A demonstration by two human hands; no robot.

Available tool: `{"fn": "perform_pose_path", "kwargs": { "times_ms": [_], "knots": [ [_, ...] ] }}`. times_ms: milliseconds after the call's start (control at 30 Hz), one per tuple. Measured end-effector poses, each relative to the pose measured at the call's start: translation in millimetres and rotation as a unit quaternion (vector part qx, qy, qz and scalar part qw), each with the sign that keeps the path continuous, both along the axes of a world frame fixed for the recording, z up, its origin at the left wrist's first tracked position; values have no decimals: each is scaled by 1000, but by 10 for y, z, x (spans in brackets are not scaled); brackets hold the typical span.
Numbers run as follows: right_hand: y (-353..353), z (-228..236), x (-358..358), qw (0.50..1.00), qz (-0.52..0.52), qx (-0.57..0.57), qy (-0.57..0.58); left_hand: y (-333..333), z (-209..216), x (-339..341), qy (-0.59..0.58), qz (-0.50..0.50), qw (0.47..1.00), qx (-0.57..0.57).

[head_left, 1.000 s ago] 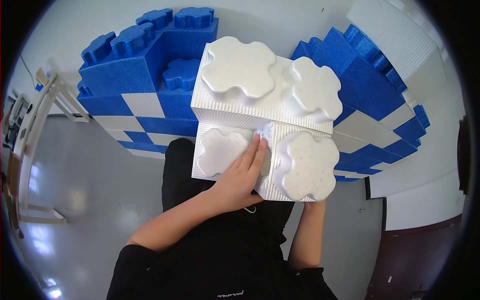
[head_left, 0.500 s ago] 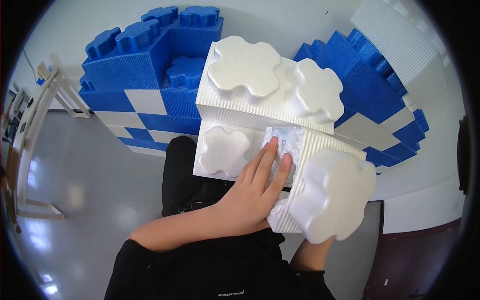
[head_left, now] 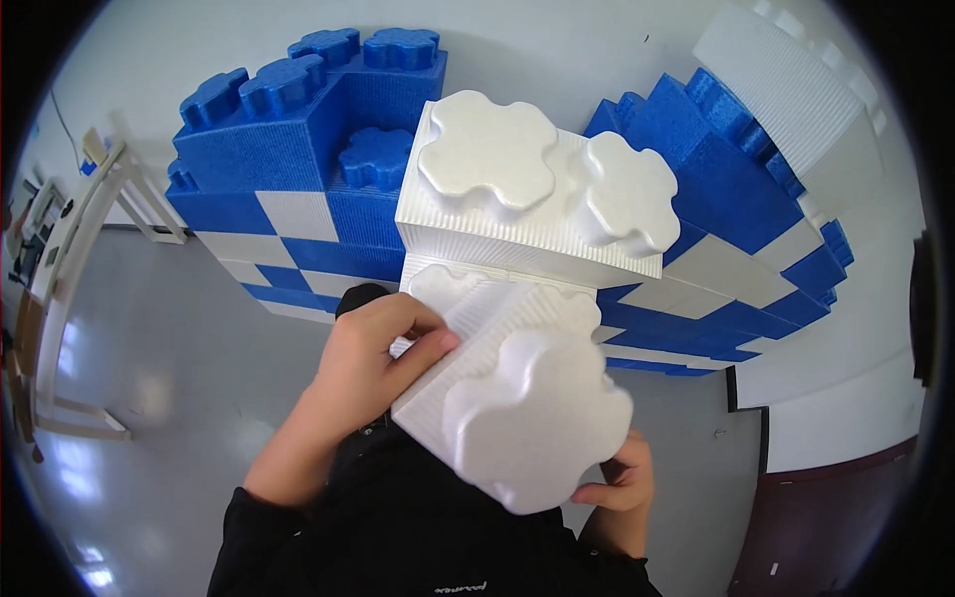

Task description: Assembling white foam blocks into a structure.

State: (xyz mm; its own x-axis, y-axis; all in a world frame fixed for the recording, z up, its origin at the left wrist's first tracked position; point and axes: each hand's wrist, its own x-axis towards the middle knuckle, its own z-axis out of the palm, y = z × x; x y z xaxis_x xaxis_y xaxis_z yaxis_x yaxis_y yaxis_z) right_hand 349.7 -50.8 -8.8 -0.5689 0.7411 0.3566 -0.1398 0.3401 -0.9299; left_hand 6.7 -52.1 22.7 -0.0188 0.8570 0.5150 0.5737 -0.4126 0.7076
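Note:
Between my two hands I hold a white foam building block (head_left: 542, 418) tilted, its big clover-shaped stud turned up toward me. My left hand (head_left: 383, 348) is closed on its ribbed left edge, thumb on the near side. At its lower right, my right hand (head_left: 617, 483) grips the other side, the fingers partly hidden by the block. Just behind it is a stepped stack with a large white block (head_left: 527, 239) on top, bearing two clover studs. Below that one, a lower white block (head_left: 438, 284) shows its studs, partly covered by the held block.
A wall of blue and white blocks (head_left: 254, 159) stands at the left, with studs on its stepped top. Another blue and white stack (head_left: 736, 169) rises at the right, a ribbed white block (head_left: 781, 85) on top. A white-framed table (head_left: 75, 239) stands far left on the grey floor (head_left: 189, 338).
The held block has swung left and rotated in front of the lower white block. My left hand has moved from the block's rough face to its left edge; my right hand now shows more.

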Motion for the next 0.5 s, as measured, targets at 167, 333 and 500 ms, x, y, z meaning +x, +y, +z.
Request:
{"fn": "perform_pose_path", "kwargs": {
  "times_ms": [167, 333, 500],
  "knots": [
    [-7, -43, -157, 999, 35, -28, -23, -181, -23, -212, -293, -197, 932, -75],
    [45, -327, -449, 977, -194, 68, -56, -209, -126, -262, -177, -305, 931, -95],
    [107, -352, -627, 958, -244, 150, 7, -57, -147, -162, -151, -267, 949, -74]
  ]
}}
